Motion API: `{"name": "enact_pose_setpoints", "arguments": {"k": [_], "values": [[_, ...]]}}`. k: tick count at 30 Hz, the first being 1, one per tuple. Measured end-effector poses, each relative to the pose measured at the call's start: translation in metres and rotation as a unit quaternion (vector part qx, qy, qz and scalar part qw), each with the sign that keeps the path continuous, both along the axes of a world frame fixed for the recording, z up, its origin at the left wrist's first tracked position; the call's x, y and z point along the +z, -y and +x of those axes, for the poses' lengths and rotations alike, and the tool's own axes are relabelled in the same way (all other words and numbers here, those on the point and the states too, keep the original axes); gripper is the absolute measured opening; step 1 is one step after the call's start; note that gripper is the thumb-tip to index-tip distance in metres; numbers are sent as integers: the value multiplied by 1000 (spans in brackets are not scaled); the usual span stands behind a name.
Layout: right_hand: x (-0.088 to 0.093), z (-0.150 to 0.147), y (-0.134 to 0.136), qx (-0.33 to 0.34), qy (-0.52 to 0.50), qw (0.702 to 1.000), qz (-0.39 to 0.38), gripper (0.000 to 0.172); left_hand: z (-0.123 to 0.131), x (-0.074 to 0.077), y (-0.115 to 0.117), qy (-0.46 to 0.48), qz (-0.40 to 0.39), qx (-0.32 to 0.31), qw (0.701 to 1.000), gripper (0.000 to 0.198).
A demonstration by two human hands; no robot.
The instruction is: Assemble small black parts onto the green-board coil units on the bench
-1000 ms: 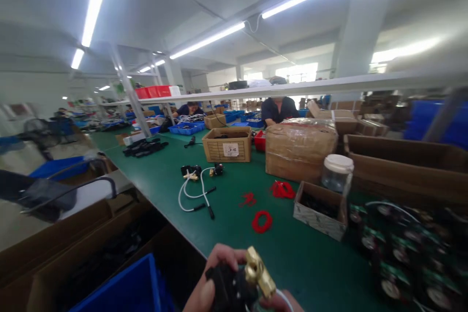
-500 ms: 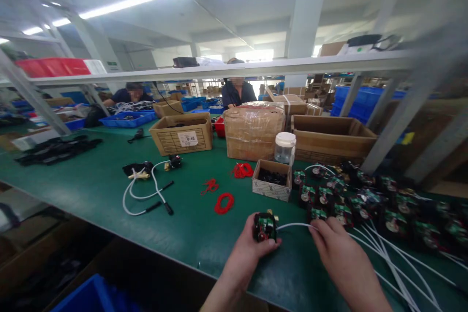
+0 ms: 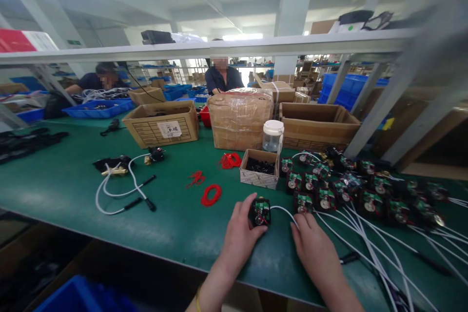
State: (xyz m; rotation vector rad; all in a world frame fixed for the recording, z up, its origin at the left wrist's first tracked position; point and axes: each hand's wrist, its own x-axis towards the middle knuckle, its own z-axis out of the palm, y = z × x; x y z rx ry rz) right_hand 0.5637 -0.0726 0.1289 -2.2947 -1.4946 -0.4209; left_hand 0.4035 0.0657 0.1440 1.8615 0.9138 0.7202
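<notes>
Low over the green bench, my left hand [image 3: 237,236] grips a small black housing with a green circuit board [image 3: 262,212] between thumb and fingers, its board side up. A white cable [image 3: 282,209] curves out of this housing to the right. My right hand [image 3: 315,243] pinches that cable, its fingertips partly hidden. Just beyond the right hand lie several similar circuit board units [image 3: 326,199] with white cables trailing toward me. A black cable end [image 3: 350,258] shows beside my right wrist.
Red wire coils [image 3: 211,195] and a small box of black parts [image 3: 260,171] lie ahead. Behind stand a clear jar [image 3: 272,137], a wrapped carton [image 3: 239,119] and open cartons. Cabled units [image 3: 116,165] lie left. A shelf [image 3: 190,51] spans above; two people sit across.
The view has shifted, moving the bench items leftward. My left hand has set the housing lower, close to the bench, and my right hand has come nearer to it along the cable.
</notes>
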Motion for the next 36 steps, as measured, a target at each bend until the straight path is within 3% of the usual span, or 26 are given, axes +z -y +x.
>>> {"name": "enact_pose_setpoints", "arguments": {"k": [4, 10, 19, 24, 28, 33, 36], "values": [[-9, 4, 5, 10, -3, 1000, 8, 27, -1, 4, -7, 11, 28, -44, 999, 72], [-18, 10, 10, 14, -23, 1000, -3, 32, -5, 7, -15, -8, 27, -85, 996, 72], [-14, 7, 8, 25, -30, 998, 56, 37, -4, 6, -21, -5, 55, -114, 992, 80], [-2, 7, 11, 36, 8, 992, 121, 31, -17, 9, -18, -22, 17, -112, 993, 96], [8, 4, 12, 34, 53, 984, 166, 25, -39, 7, -29, -20, 6, -52, 998, 85], [12, 0, 10, 53, 53, 981, 180, 22, -66, 6, -63, -88, 49, 115, 988, 27], [11, 1, 9, 67, 55, 979, 186, 21, -73, 11, -81, -178, 81, 143, 970, 11]]}}
